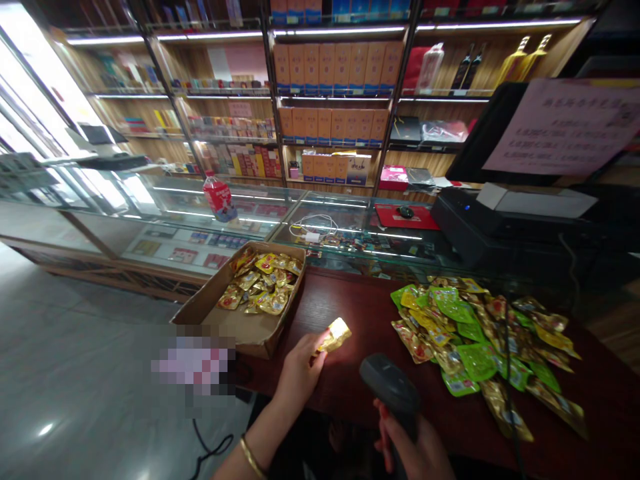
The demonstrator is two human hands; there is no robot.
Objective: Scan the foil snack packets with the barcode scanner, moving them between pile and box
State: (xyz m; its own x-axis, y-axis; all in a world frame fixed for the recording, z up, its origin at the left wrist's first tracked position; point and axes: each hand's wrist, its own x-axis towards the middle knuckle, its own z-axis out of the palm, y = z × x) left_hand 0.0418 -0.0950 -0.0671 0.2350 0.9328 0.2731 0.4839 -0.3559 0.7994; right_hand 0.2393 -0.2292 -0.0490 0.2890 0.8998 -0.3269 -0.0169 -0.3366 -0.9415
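Over open dark tabletop (350, 393), left hand (299, 367) pinching a gold packet (334, 335), right hand (415, 450) seemingly wrapped around the scanner (393, 389).

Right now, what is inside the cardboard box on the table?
The cardboard box holds a heap of small yellow and gold snack packets at its far end; the near part shows bare cardboard. Whatever lies beneath the heap is covered.

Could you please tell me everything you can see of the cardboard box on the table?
The open brown cardboard box is shallow and rectangular, its flaps folded outward. It rests on the left end of the dark red wooden table, lying at an angle against the glass display counter. Small yellow and gold foil packets are heaped in its far half; the near half shows bare cardboard. No hand touches it; the left hand is nearest.
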